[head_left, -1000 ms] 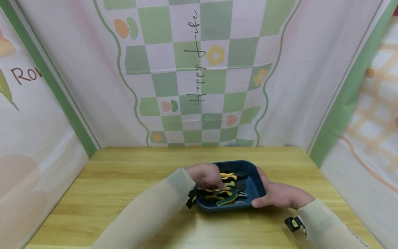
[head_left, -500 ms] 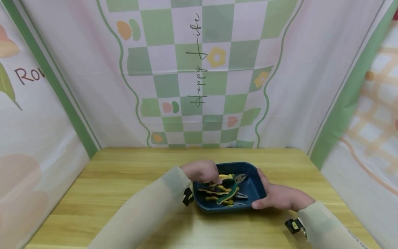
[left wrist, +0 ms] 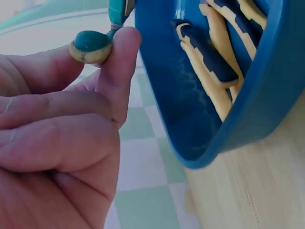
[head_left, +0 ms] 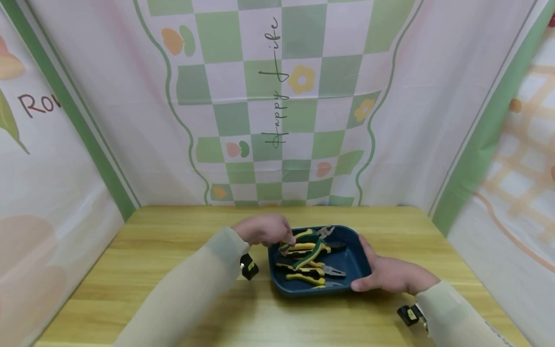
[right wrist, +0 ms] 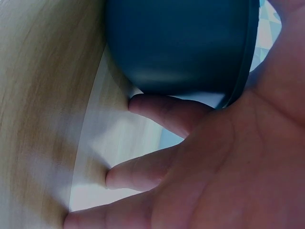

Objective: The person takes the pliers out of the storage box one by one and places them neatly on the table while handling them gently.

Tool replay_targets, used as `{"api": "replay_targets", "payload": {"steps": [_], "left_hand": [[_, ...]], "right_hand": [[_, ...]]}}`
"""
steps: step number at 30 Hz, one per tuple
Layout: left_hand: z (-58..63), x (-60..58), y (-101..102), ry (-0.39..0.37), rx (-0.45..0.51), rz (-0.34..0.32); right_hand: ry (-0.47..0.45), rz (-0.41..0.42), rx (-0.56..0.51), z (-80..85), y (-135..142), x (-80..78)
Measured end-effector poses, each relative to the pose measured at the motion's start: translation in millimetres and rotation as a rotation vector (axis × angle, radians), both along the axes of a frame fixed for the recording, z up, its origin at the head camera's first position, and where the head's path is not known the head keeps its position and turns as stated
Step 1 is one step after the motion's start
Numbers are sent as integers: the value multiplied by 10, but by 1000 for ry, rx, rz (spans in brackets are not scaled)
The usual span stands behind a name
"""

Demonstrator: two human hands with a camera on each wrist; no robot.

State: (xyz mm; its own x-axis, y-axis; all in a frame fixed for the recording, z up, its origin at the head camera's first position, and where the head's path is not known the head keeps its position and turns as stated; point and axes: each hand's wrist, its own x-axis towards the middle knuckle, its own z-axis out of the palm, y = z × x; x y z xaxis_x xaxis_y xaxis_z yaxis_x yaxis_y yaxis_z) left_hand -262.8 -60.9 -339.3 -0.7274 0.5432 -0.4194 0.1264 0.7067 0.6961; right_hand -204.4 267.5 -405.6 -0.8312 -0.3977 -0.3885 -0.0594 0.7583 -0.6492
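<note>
So the left hand (head_left: 269, 229) has the green pliers (head_left: 315, 251) pinched by a handle end between thumb and fingers, right at the far left corner of the blue tray (head_left: 277, 288). Those pliers have yellow trim, and their handles are splayed apart: the far one goes to the hand, the other slants toward the near left, over the rest of the pile. Metal end is up by the tray's far wall. Right hand (head_left: 392, 273) isn't clenched at all, it's spread around the right end of the tray, thumb at the near corner, straight fingers outside the wall with some tips down on the counter (head_left: 182, 250). Also in the tray are some black-and-yellow pliers (head_left: 303, 270), mostly lying with handles left and noses right, a bit of a jumble. Tray sits right of centre on the wood-look counter. Both arms have pale sleeves (head_left: 191, 284), and there's a green-and-white checked backdrop (head_left: 299, 113) with "Happy Life" written sideways on it.
</note>
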Motion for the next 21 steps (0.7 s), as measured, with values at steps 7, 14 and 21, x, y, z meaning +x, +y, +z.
{"api": "replay_targets", "payload": {"steps": [7,14,21], "left_hand": [[15,-67,-242,7,42,93],[16,-111,-468,-19,91,202],[-99,-76,-881,-36,118,286]], "right_hand": [[9,4,13,12,1,-4],[1,-1,8,16,12,4],[0,-3,12,22,-5,7]]}}
